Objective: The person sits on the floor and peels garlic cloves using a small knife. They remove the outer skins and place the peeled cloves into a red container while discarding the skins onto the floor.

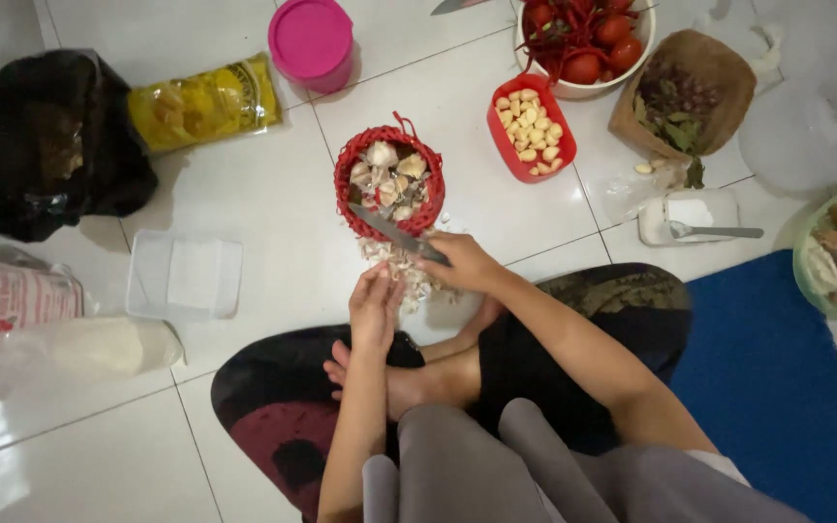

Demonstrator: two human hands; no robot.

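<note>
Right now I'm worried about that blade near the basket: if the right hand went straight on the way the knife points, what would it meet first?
The right hand holds a knife angled up-left; its tip already overlaps the rim of the red woven basket of garlic bulbs, so that probably comes first. Height above the rim is unclear.

The right hand (467, 263) grips a knife (397, 235) whose blade points toward ten o'clock, over the rim of a red basket (345, 179) of garlic bulbs. The left hand (374, 308), fingers together, sits just at eight o'clock of it above a heap of garlic skins (409, 281). At two o'clock of the basket stands a red tub (498, 136) of peeled cloves; a pink lid (310, 37) lies at eleven.
</note>
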